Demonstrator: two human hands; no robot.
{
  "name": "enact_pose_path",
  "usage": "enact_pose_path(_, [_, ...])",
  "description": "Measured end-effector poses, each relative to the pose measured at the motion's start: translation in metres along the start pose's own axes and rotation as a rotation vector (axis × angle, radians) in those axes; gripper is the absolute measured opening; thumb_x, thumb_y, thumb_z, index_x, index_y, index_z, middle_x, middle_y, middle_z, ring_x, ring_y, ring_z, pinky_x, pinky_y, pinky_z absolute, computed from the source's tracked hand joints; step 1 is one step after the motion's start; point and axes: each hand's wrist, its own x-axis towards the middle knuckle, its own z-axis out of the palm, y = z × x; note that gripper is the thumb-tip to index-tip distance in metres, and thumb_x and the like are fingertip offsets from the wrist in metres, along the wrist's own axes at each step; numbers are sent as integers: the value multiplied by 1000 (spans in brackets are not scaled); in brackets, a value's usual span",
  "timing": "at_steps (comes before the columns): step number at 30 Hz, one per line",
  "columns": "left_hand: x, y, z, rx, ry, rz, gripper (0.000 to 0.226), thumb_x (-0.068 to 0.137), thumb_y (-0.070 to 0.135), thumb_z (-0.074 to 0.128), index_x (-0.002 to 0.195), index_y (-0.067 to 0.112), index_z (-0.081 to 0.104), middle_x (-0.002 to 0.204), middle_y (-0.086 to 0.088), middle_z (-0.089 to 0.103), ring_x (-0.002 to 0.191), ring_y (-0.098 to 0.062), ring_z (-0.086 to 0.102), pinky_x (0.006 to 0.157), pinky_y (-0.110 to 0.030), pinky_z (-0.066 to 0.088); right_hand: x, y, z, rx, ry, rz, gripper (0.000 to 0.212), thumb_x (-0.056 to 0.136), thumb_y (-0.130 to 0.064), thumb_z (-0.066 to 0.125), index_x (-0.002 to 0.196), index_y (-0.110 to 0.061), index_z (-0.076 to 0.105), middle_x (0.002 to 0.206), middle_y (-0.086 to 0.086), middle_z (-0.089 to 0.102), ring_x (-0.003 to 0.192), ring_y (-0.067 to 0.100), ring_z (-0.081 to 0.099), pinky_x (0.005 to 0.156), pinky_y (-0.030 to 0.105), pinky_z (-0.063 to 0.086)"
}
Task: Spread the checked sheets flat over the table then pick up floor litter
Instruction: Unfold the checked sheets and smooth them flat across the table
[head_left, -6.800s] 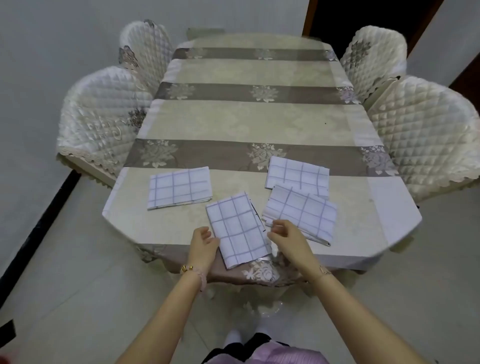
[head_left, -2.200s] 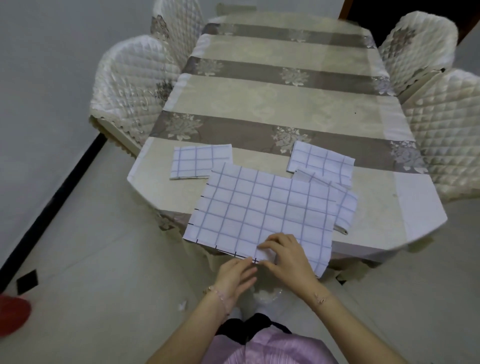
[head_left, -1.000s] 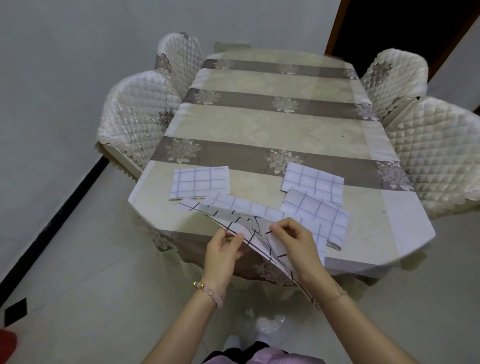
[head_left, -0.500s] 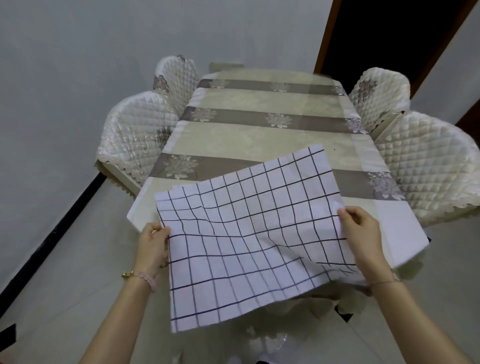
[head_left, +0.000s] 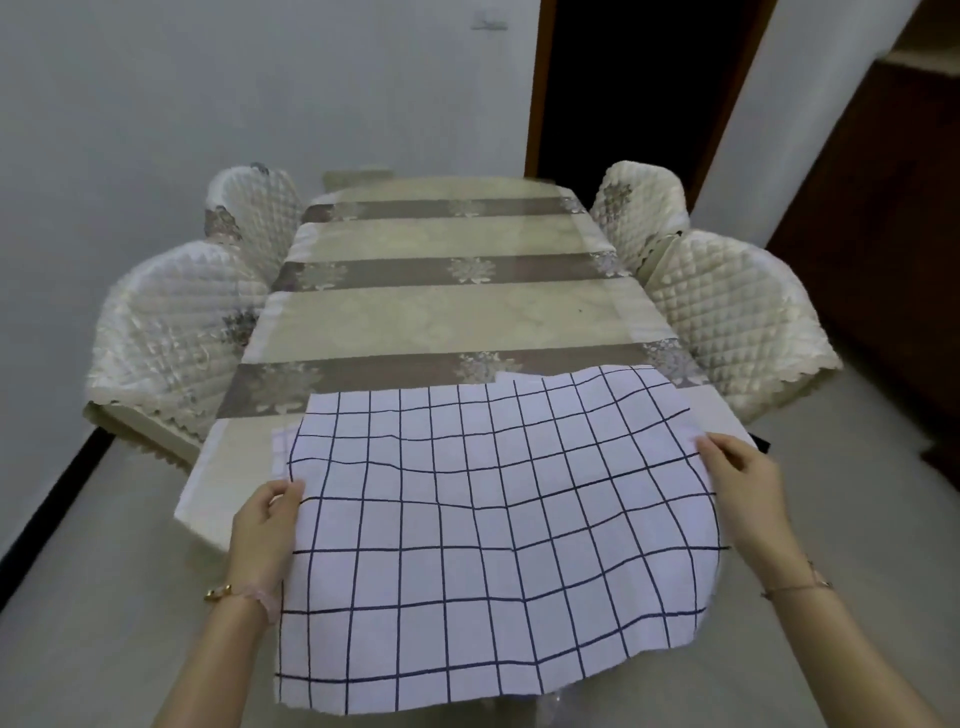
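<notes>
Left hand (head_left: 265, 525) and right hand (head_left: 740, 486) grip an unfolded checked sheet (head_left: 493, 530).

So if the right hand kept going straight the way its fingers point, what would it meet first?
The right hand points left and slightly forward across the checked sheet it holds, so probably only that sheet; depth is unclear.

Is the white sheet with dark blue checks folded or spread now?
Spread: the white checked sheet is opened, held by left hand and right hand.

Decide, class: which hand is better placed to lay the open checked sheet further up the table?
Probably the right hand: it grips the checked sheet at its far side edge, above the table. The left hand holds the nearer edge, out beyond the table's corner.
</notes>
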Motion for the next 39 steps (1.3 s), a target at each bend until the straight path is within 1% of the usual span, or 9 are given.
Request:
enact_pose_path(5, [-1, 5, 44, 48, -142, 45, 15, 91, 27, 57, 87, 15, 64, 89, -15, 64, 82, -26, 57, 81, -44, 48, -24, 19, -42, -5, 137, 54, 16, 92, -16, 56, 99, -8, 69, 89, -2, 66, 83, 10, 59, 83, 28, 46])
enact_pose_path(10, [-24, 17, 107, 108, -293, 134, 16, 94, 22, 53, 86, 11, 62, 77, -5, 64, 69, -17, 57, 62, -28, 45, -50, 41, -93, 12, 248, 138, 12, 94, -17, 53, 100, -17, 64, 85, -14, 61, 78, -4, 53, 65, 11, 38])
enact_pose_path(16, [-61, 17, 201, 173, -532, 205, 17, 92, 18, 57, 80, 7, 61, 77, -9, 57, 73, -19, 49, 68, -31, 40, -68, 86, -167, 32, 353, 252, 13, 94, -19, 54, 101, -16, 64, 89, -10, 62, 84, 1, 55, 78, 22, 40])
enact_pose_path(20, [-98, 17, 278, 188, -648, 188, 18, 92, 16, 57, 78, 5, 59, 77, -3, 55, 72, -15, 45, 66, -25, 36, -61, 117, -221, 65, 390, 298, 17, 93, -13, 54, 80, -21, 62, 80, -6, 60, 75, 6, 51, 72, 21, 42])
enact_pose_path(27, [-153, 24, 422, 129, -705, 174, 18, 89, 19, 60, 72, 16, 59, 79, -2, 57, 78, -16, 48, 71, -31, 37, 1, 166, -339, 45, 399, 332, 23, 94, -18, 54, 73, -25, 62, 77, -3, 60, 72, 6, 51, 66, 16, 41])
enact_pose_path(30, [-180, 37, 480, 81, -726, 208, 18, 91, 11, 57, 74, 8, 58, 79, -4, 55, 80, -17, 47, 71, -30, 36, 36, 179, -384, 27, 376, 344, 19, 94, -21, 54, 81, -17, 67, 80, 10, 64, 76, 14, 54, 67, 21, 42])
enact_pose_path(32, [-194, 48, 515, 54, -754, 222, 16, 91, 11, 57, 78, 2, 59, 80, -6, 56, 81, -17, 48, 75, -31, 37, 60, 185, -410, 19, 392, 344, 17, 93, -23, 54, 83, -18, 67, 83, 7, 66, 80, 15, 57, 69, 22, 44])
enact_pose_path(35, [-212, 71, 566, -7, -787, 240, 15, 91, 11, 58, 77, 11, 61, 76, 1, 58, 77, -10, 50, 74, -25, 39, 101, 189, -443, -4, 414, 320, 14, 94, -23, 53, 90, -19, 66, 84, -7, 63, 82, 7, 56, 70, 22, 41])
enact_pose_path(39, [-206, 106, 633, -70, -772, 295, 15, 90, 13, 61, 75, 18, 61, 73, 6, 58, 78, -9, 50, 72, -21, 40, 167, 196, -478, -73, 364, 280, 20, 92, -24, 54, 101, -12, 68, 93, 6, 67, 94, 21, 61, 77, 29, 45])
